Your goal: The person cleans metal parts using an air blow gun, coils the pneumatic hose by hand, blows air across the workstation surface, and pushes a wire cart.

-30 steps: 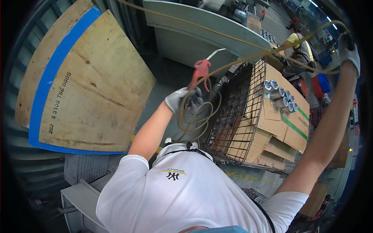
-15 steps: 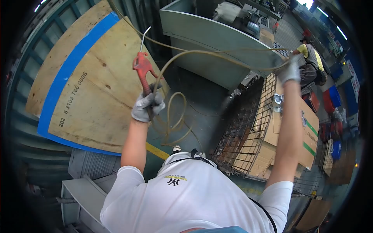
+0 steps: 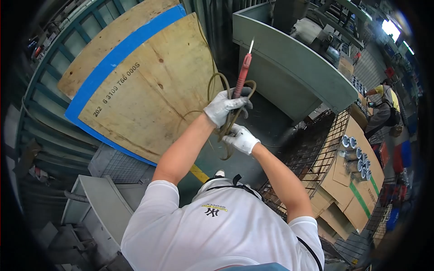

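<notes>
A red air blow gun (image 3: 243,72) with a thin metal nozzle points upward in my left hand (image 3: 226,106), whose gloved fingers wrap round its handle and some loops of hose. Just below and to the right, my right hand (image 3: 242,139), also in a white and grey glove, is closed on the yellowish hose (image 3: 229,122). Loops of that hose hang around both hands. A strand of it runs up in front of the plywood panel (image 3: 149,86). The fingertips of my right hand are partly hidden.
The blue-edged plywood leans at the left. A grey metal bench (image 3: 289,67) stands ahead. At right, a wire cage (image 3: 332,140) adjoins cardboard (image 3: 346,180) bearing metal cylinders (image 3: 357,156). Another person (image 3: 384,108) is farther back. A grey metal frame (image 3: 101,205) stands lower left.
My right hand has come down and inward from the far right, bringing the hose beside my left hand. My left hand with the blow gun has shifted right since the last frame. The view has turned.
</notes>
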Available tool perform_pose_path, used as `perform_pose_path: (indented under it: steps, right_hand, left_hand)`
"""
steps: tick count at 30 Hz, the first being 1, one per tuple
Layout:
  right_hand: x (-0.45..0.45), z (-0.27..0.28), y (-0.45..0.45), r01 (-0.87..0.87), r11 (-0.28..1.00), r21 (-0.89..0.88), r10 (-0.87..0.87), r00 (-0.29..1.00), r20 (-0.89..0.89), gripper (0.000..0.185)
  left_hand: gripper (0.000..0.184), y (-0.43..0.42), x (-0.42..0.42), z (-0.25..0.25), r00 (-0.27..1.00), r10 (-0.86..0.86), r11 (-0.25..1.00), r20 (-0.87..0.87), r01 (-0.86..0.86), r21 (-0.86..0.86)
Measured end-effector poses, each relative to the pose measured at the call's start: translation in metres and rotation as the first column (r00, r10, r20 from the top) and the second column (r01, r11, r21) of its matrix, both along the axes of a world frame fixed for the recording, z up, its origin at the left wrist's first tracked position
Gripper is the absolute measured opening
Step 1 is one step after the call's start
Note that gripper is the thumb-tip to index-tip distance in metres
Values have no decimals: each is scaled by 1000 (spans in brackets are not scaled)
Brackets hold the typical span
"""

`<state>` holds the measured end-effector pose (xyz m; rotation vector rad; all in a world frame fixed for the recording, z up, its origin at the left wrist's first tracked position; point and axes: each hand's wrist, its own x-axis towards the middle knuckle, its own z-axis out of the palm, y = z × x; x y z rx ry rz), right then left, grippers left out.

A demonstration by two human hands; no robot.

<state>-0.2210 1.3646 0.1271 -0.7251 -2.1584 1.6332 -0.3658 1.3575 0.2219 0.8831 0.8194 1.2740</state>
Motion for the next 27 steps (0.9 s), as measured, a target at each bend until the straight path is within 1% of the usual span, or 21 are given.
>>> perform_pose_path:
  steps: [1,2,4,5,6,8,9,10,11,12,13,14,18,20,21,22,23,24,25,26,27]
  right_hand:
    - [-2,12,1,-84,996,30,81,992,98,41]
    - [-3,22,2,-87,996,29,84,992,96,41]
    - [0,34,5,-103,954,281,38,973,229,26]
    - [3,30,8,-56,936,349,-11,983,186,26]
    - [9,26,15,-37,927,374,-25,987,160,26]
    - [19,46,22,136,979,151,-151,984,95,27]
    - [27,67,26,163,980,111,-165,986,13,28]
    - [33,94,30,188,980,68,-184,981,-68,29]
    - [35,110,38,227,964,-140,-249,954,-169,30]
    - [36,124,45,238,908,-344,-333,909,-252,31]
    - [38,138,52,176,862,-475,-370,859,-353,31]
    - [40,149,60,95,805,-586,-417,794,-443,30]
    - [51,184,89,89,725,-683,-556,660,-505,32]
    - [69,204,103,122,765,-632,-558,617,-555,30]
    - [84,216,110,117,799,-589,-533,591,-606,27]
    - [100,228,119,180,868,-462,-476,566,-673,25]
    - [107,255,112,446,723,-528,-690,435,-578,25]
    - [131,268,128,522,687,-505,-716,373,-589,27]
    - [172,277,145,484,829,-279,-531,530,-661,26]
    - [201,293,163,463,812,-355,-558,435,-707,24]
    - [241,302,174,339,887,-315,-455,520,-723,27]
  left_hand:
    - [44,-3,4,12,1000,-10,1000,-6,10,-8]
    - [44,-5,4,18,1000,-7,1000,-8,6,-9]
    - [45,-8,3,26,999,-34,998,2,34,-49]
    - [38,-10,2,32,999,-19,999,33,20,-40]
    - [38,-5,-5,22,999,-16,999,37,17,-41]
    - [29,5,-22,4,996,58,998,74,-58,3]
    - [21,1,-24,3,984,101,995,144,-97,-32]
    - [21,0,-23,-2,984,97,995,152,-93,-32]
    - [22,1,-22,-9,983,70,998,172,-67,-23]
    - [22,2,-21,-20,981,39,999,192,-37,-13]
    - [25,5,-19,-34,1000,21,998,8,-21,57]
    - [25,5,-11,-37,1000,7,998,15,-8,62]
    - [30,-6,14,-33,992,-80,994,93,73,76]
    - [31,-4,12,-37,963,-183,981,197,164,107]
    - [32,-6,11,-35,973,-131,991,189,122,59]
    - [32,-7,7,-36,973,-131,991,191,123,54]
    - [33,-7,1,-35,985,-161,986,61,158,55]
    - [33,-6,-6,-35,980,-187,980,-71,191,50]
    - [34,-9,-13,-35,967,-211,975,-141,218,37]
    - [34,-11,-18,-40,969,-201,978,-143,208,33]
    - [35,-12,-22,-49,965,-173,984,-196,180,18]
